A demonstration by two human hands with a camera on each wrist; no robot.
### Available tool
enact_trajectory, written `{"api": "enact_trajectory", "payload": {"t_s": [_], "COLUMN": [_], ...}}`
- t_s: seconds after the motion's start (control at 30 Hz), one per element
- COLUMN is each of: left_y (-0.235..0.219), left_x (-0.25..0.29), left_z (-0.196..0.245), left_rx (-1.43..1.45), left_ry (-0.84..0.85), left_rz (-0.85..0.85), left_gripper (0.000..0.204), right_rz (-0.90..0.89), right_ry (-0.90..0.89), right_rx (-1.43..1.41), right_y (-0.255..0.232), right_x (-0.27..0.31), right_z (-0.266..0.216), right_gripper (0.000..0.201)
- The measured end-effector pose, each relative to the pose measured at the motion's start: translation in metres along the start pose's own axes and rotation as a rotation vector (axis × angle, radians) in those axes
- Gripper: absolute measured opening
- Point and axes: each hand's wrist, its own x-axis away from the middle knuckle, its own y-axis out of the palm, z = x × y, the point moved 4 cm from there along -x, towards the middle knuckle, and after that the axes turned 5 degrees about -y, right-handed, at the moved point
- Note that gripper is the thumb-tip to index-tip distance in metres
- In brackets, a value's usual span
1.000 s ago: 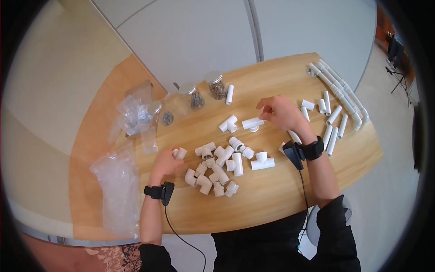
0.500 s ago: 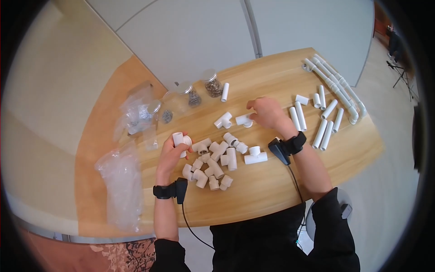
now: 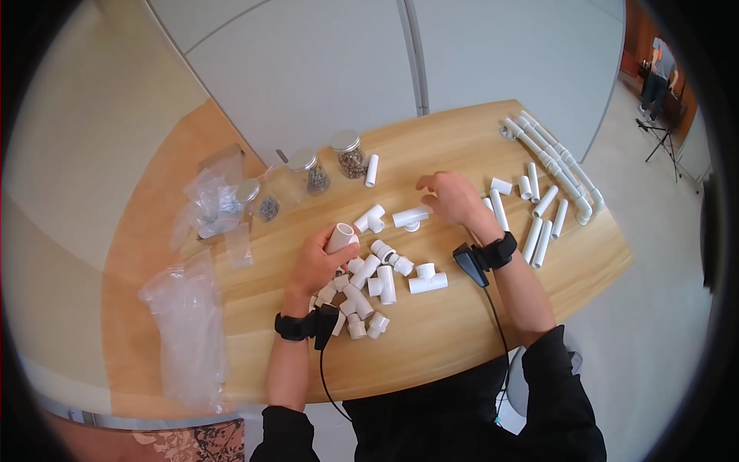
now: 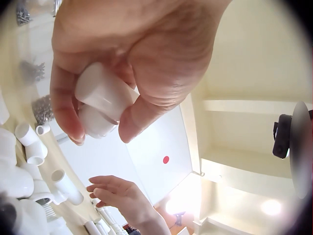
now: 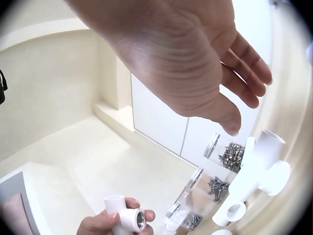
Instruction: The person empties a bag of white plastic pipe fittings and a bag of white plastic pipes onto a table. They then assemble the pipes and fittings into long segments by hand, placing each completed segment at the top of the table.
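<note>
My left hand (image 3: 314,266) grips a white tee fitting (image 3: 340,238) above the left part of the fitting pile. The left wrist view shows the thumb and fingers around this fitting (image 4: 100,95); in the right wrist view a metal-lined opening shows on its side branch (image 5: 133,220). My right hand (image 3: 454,202) hovers beside a white tee (image 3: 410,218), holding nothing, with its fingers relaxed and apart from it. The right wrist view shows the same hand (image 5: 195,63) with loosely extended fingers. Another tee (image 3: 370,219) lies to the left of that one.
Loose fittings (image 3: 358,302) are heaped at the near centre. Short pipes (image 3: 542,241) and joined long pipes (image 3: 560,165) lie to the right. Jars of screws (image 3: 350,158) line the back left, and plastic bags (image 3: 185,331) lie at the left. A person (image 3: 660,75) stands at the far right.
My left hand has lifted the tee from the left of the pile and moved right with it. My right hand has drawn slightly away from the tee near it.
</note>
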Motion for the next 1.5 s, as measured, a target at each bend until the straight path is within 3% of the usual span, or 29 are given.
{"api": "enact_trajectory", "payload": {"t_s": [0.1,0.2,0.27,0.43,0.5,0.67,0.97,1.1,1.17,1.2,1.3,1.5], "left_y": [-0.002,0.002,0.0,-0.009,-0.009,-0.009,-0.017,-0.017,-0.014,-0.013,-0.006,0.004], "left_x": [0.0,-0.001,-0.005,-0.003,-0.002,0.002,0.005,0.009,0.011,0.011,0.011,0.021], "left_z": [-0.013,-0.013,-0.017,-0.021,-0.021,-0.003,-0.001,0.01,0.01,0.01,0.009,0.022], "left_rx": [0.021,-0.042,-0.125,0.093,0.18,-0.043,0.065,0.113,0.168,0.169,0.252,0.255], "left_ry": [-0.08,-0.1,-0.125,-0.109,-0.139,-0.109,-0.009,-0.009,-0.007,-0.01,-0.099,-0.106], "left_rz": [-0.02,-0.016,-0.019,0.015,0.008,-0.011,0.015,-0.001,-0.015,-0.011,-0.044,-0.09], "left_gripper": [0.018,0.018,0.017,0.016,0.016,0.019,0.017,0.017,0.016,0.016,0.018,0.018], "right_rz": [0.002,-0.012,-0.12,-0.108,-0.106,-0.183,-0.333,-0.327,-0.129,-0.225,-0.16,0.063], "right_ry": [-0.017,-0.124,-0.242,-0.354,-0.357,-0.323,-0.412,-0.439,-0.472,-0.438,-0.408,-0.417], "right_rx": [0.04,0.24,0.456,0.502,0.473,0.609,0.73,0.742,0.356,0.157,-0.208,-0.611], "right_y": [0.007,0.022,0.031,0.053,0.057,0.063,0.071,0.048,0.004,-0.007,-0.055,-0.052], "right_x": [-0.023,-0.064,-0.087,-0.122,-0.122,-0.124,-0.118,-0.119,-0.111,-0.112,-0.077,-0.007], "right_z": [-0.003,-0.011,-0.023,-0.031,-0.03,-0.025,-0.007,-0.003,-0.029,-0.035,-0.092,-0.131], "right_gripper": [0.029,0.023,0.021,0.02,0.021,0.017,0.01,0.009,0.011,0.022,0.029,0.033]}}
